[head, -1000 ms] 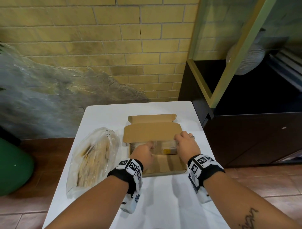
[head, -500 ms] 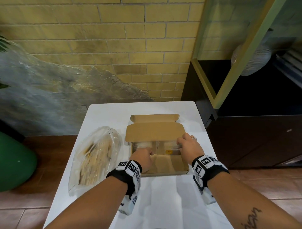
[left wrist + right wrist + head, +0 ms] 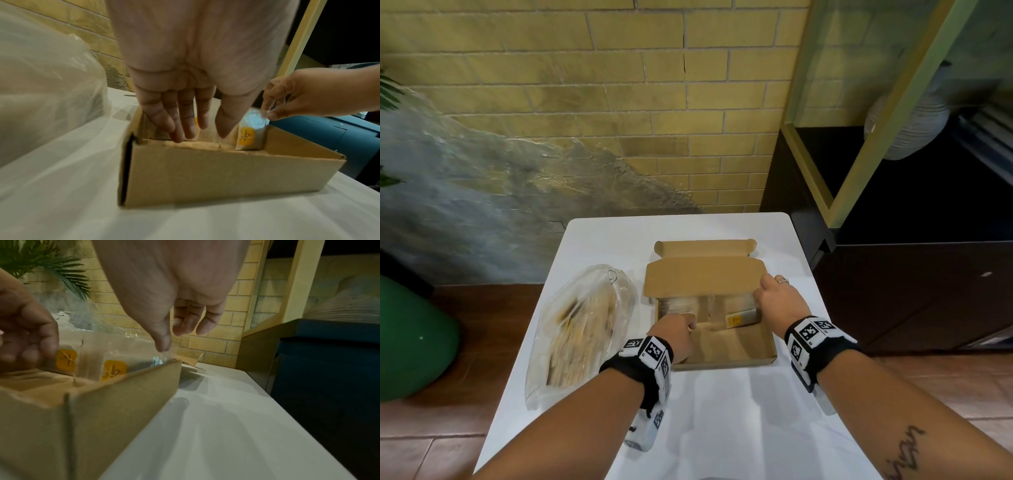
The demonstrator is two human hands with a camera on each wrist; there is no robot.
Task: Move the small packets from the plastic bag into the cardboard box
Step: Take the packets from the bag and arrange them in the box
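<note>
Small packets (image 3: 709,306) stand in a row at the cardboard box's (image 3: 736,356) far end; light, floppy, slick film, best pinched at the top edge. Right hand (image 3: 777,301) pinches the rightmost packet's top. Left hand (image 3: 676,332) reaches in, fingers straight, steadying the row. Plastic bag (image 3: 582,329) lies left of the box on the desk (image 3: 722,428).

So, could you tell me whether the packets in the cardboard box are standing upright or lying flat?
Upright. The packets stand on edge in a row against the far wall of the cardboard box, tops above its rim.
</note>
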